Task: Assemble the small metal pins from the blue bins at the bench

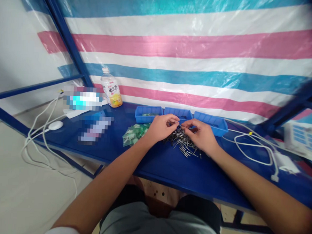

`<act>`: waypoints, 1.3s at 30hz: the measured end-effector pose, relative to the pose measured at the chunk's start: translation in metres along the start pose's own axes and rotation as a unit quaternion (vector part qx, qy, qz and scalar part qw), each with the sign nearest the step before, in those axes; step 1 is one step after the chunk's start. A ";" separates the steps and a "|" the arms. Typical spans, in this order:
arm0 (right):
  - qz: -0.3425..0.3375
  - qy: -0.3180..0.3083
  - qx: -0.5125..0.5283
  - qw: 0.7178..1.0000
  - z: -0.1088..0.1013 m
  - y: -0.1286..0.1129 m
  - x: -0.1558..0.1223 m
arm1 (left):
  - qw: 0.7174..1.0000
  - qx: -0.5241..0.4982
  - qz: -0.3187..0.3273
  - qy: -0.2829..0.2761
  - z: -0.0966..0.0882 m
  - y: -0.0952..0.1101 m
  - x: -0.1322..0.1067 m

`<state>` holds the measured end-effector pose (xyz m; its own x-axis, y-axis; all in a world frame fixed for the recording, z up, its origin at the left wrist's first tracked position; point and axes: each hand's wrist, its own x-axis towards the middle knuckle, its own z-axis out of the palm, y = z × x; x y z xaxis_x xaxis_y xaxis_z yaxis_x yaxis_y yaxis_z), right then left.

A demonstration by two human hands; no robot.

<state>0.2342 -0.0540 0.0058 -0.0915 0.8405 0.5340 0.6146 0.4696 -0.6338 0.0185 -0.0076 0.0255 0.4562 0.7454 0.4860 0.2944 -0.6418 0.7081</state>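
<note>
My left hand (164, 127) and my right hand (201, 134) meet above a loose pile of thin metal blind rivets (184, 143), silver and black. Each hand is closed in a pinch, thumb against forefinger. Between the facing fingertips shows a thin piece like the rivets in the pile; its ends are partly covered by my fingers. Left of the pile, near my left wrist, lie small clear bags with green parts (134, 134). Just behind my hands stand three blue bins in a row: the left bin (139, 114), the middle bin (178, 113) and the right bin (220, 129).
A drink bottle (111, 88) stands at the back left of the blue table (163, 171). White cables (253, 146) with a white adapter (286, 164) lie to the right, and more cables (43, 139) hang off the left. Blue frame posts (67, 39) flank a striped plastic sheet (185, 47).
</note>
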 end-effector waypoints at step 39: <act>0.289 0.129 0.374 0.872 -0.012 0.004 0.013 | 0.966 0.185 0.087 -0.160 0.001 -0.010 -0.003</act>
<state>0.2452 -0.0447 0.0167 0.3026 0.9517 0.0520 -0.1922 0.1144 -0.9747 0.0150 -0.0041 0.0165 0.7448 0.5651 0.3550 0.4432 -0.8165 0.3700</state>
